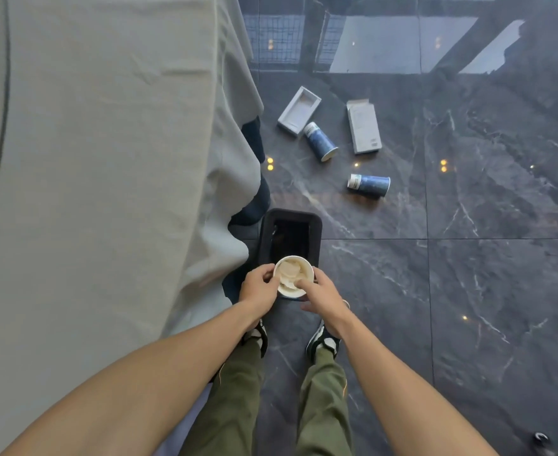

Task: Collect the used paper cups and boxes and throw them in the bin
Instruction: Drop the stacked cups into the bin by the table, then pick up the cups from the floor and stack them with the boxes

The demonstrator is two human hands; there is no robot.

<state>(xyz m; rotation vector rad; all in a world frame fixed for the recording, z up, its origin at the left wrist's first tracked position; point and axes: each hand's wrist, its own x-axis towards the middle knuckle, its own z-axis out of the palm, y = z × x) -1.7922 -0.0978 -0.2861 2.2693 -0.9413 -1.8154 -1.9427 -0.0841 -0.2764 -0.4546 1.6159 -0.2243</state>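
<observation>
I look straight down at a white paper cup (292, 274) with crumpled paper inside, held upright above the near edge of a black rectangular bin (291, 218). My left hand (258, 287) grips the cup's left side. My right hand (323, 296) pinches its rim on the right, the thumb reaching inside. Farther off on the dark marble floor lie two blue paper cups on their sides (320, 141) (369, 184), an open white box tray (299, 110) and a closed white box (364, 126).
A table draped in a grey cloth (106, 159) fills the left side, its folds hanging right beside the bin. My shoes (323, 340) stand just behind the bin. Glossy dark floor tiles (468, 291) stretch to the right.
</observation>
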